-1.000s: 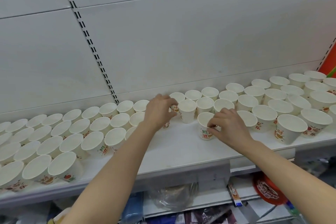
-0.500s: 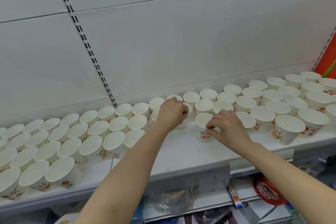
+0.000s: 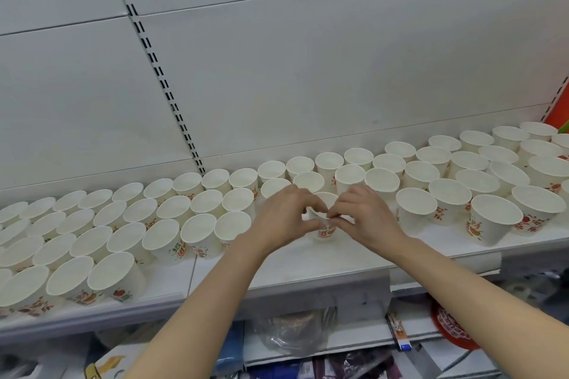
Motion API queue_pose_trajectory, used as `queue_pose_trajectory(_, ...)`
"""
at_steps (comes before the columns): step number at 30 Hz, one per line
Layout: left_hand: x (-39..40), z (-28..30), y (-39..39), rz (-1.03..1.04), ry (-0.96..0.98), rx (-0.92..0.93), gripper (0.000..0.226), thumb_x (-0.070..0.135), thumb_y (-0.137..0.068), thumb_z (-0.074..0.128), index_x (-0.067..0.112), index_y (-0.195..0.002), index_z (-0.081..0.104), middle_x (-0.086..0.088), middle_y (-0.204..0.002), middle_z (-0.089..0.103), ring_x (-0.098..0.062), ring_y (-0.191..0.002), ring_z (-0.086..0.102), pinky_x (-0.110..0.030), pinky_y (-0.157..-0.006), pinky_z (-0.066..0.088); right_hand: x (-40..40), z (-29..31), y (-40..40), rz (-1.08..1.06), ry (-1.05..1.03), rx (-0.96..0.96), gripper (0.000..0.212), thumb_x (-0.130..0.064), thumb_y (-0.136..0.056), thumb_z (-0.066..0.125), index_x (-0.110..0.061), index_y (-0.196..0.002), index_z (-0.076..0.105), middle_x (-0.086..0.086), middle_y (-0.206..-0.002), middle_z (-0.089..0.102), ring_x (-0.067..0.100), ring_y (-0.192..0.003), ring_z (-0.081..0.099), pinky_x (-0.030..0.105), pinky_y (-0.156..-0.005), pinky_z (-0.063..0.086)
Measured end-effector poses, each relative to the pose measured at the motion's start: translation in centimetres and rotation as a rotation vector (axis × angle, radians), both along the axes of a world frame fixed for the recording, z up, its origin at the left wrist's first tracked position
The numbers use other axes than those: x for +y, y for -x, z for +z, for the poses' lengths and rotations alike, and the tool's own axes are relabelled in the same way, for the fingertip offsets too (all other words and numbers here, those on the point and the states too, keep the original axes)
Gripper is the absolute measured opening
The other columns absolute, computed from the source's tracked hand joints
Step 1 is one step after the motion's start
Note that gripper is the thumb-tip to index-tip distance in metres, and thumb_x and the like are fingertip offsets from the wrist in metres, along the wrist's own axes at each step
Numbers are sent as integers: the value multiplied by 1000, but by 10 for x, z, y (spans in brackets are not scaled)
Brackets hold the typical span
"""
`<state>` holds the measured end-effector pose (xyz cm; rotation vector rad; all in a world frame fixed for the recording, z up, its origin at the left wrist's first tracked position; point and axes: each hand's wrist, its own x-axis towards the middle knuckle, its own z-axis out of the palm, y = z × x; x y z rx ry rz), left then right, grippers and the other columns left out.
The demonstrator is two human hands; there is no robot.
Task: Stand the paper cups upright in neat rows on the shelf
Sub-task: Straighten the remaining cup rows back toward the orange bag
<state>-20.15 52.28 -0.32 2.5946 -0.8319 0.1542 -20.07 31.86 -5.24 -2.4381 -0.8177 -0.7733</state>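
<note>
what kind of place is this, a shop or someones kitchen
Most likely a shop. A white metal display shelf stands against a white back panel with a slotted upright strip, many white printed paper cups stand on it in rows, and packaged goods fill the shelf below.

Both hands (image 3: 326, 218) around one upright cup (image 3: 324, 229)
</note>
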Motion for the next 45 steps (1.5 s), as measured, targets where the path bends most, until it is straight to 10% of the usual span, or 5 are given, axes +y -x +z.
queue_pose_trajectory(7,30,-9,10,155,-6,-12,7,35,-81,72,34,-80,65,18,-77,60,-3,-79,50,-29,-70,44,-2,5,-15,-129,-135,-4,20,-36,-82,67,-17,-86,71,-6,-82,67,18,-80,54,27,-74,39)
queue_pose_trajectory(15,63,-4,17,287,-59,-41,6,34,-81,71,34,-79,65,21,-78,60,-3,-81,50,-25,-65,44,-41,7,-52,-551,220,236,22,-25,-69,80,-17,-88,70,2,-88,66,31,-92,50,38,-78,36)
queue_pose_trajectory(24,65,-20,14,303,-116,-195,8,33,-80,74,31,-80,66,16,-82,64,-9,-81,50,-22,-60,35,-29,17,-40,-344,116,57,21,-15,-57,88,-22,-63,69,-7,-67,58,27,-74,51,27,-66,16)
queue_pose_trajectory(45,69,-12,-5,252,-12,-63,11,46,-82,69,36,-87,68,23,-83,60,-2,-84,50,-25,-67,42,12,1,-19,100,240,-122,10,-29,-79,72,-20,-79,67,-7,-76,61,19,-83,44,35,-72,41)
